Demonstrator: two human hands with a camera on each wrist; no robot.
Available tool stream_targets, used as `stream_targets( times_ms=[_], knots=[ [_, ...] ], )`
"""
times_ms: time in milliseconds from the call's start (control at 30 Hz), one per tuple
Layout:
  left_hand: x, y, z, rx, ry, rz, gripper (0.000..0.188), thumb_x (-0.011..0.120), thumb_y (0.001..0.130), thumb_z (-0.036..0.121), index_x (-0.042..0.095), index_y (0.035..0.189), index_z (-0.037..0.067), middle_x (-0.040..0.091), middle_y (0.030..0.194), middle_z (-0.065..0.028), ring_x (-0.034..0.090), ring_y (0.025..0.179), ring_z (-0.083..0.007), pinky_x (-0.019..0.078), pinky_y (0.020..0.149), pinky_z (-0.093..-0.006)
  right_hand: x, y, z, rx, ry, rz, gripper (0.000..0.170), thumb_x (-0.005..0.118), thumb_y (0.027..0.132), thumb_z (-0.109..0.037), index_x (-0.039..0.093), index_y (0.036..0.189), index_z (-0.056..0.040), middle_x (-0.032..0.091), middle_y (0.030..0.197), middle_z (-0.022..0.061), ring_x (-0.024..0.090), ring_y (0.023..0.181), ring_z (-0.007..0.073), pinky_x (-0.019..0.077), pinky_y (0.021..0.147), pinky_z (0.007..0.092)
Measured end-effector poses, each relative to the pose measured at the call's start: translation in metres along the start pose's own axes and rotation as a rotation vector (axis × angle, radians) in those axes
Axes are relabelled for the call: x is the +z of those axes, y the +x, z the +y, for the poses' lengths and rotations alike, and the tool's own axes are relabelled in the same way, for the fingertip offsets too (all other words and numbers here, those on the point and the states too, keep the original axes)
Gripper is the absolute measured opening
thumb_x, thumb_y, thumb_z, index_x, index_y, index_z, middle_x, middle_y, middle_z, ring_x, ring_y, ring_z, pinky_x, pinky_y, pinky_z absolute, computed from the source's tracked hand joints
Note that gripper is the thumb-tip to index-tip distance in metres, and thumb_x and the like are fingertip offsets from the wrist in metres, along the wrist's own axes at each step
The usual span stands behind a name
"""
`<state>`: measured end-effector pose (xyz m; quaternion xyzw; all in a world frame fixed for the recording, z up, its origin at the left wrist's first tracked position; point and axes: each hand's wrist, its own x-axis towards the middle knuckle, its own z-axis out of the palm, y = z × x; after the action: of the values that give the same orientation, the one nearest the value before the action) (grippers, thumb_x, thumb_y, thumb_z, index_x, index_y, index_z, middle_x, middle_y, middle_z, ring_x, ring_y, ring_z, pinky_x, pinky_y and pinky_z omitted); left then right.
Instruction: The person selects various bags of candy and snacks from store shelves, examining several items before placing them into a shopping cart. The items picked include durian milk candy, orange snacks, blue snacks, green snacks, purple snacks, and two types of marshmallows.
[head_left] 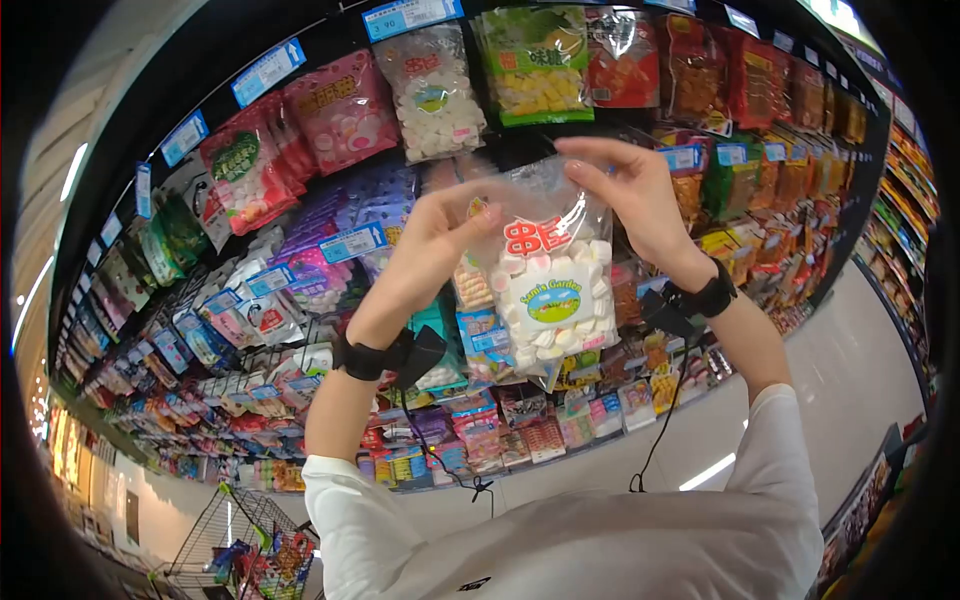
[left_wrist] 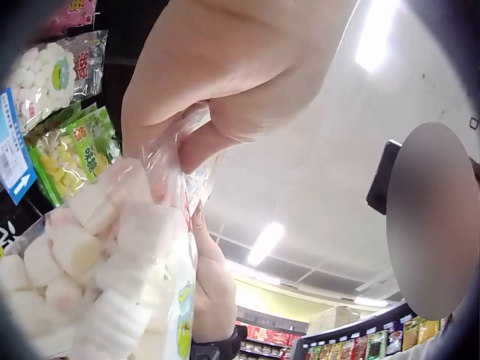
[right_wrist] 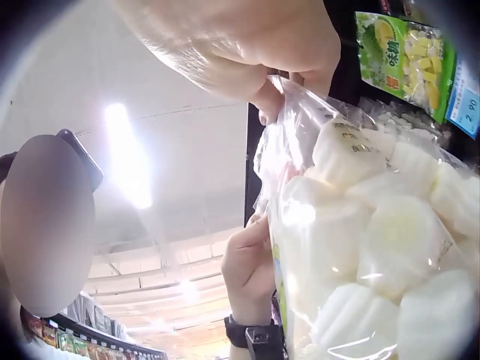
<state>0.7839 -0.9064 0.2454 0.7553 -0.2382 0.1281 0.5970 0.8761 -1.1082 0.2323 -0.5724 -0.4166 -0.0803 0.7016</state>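
Note:
A clear bag of white marshmallows (head_left: 555, 300) with red characters and an oval green-blue label hangs upright between the two hands, in front of the shelves. The left hand (head_left: 440, 235) pinches its upper left edge, slightly blurred in the head view. At the upper right corner the right hand (head_left: 635, 195) pinches the plastic between thumb and fingers. In the left wrist view the film bunches under the left hand (left_wrist: 225, 82); in the right wrist view the right hand (right_wrist: 247, 52) holds gathered film above the marshmallows (right_wrist: 390, 247).
Rows of hanging candy bags surround the hands, among them a green bag (head_left: 537, 70), a pink bag (head_left: 342, 110) and a similar marshmallow bag (head_left: 432, 95). Blue price tags (head_left: 268, 72) line the rails. A wire cart (head_left: 200, 530) holding packets stands at the lower left.

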Motion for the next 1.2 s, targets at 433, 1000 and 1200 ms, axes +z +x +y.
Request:
stream_targets(
  times_ms=[433,1000,1200],
  knots=[
    [-0.024,0.05,0.006,0.18,0.368,0.375,0.029,0.055,0.093,0.022,0.062,0.099,-0.006,0.065,0.086,-0.0051,0.059,0.076,-0.0062,0.0476,0.069,-0.0205,0.0,0.074,-0.009,-0.17,-0.08,-0.062,0.021,0.071,0.081,-0.015,0.063,0.09,0.0021,0.065,0.077,0.0036,0.059,0.068,0.0049,0.0519,0.061,0.0202],
    [-0.082,0.051,-0.019,0.022,0.032,0.428,0.032,0.06,0.09,0.027,0.061,0.102,-0.003,0.066,0.092,-0.0084,0.061,0.079,-0.009,0.0466,0.067,-0.0219,0.038,0.136,0.026,-0.4,-0.04,-0.019,0.014,0.07,0.08,-0.009,0.059,0.078,0.0,0.063,0.072,0.0028,0.052,0.066,0.0043,0.0403,0.059,0.0208],
    [-0.09,0.071,-0.017,0.281,0.169,0.604,0.027,0.066,0.086,0.025,0.065,0.087,-0.002,0.064,0.074,-0.0028,0.053,0.059,-0.0028,0.0395,0.051,-0.0192,0.039,0.159,0.012,-0.259,-0.314,-0.103,0.026,0.062,0.087,-0.023,0.063,0.092,0.0021,0.065,0.076,0.0032,0.053,0.066,0.0046,0.0417,0.063,0.0215]
  ],
)
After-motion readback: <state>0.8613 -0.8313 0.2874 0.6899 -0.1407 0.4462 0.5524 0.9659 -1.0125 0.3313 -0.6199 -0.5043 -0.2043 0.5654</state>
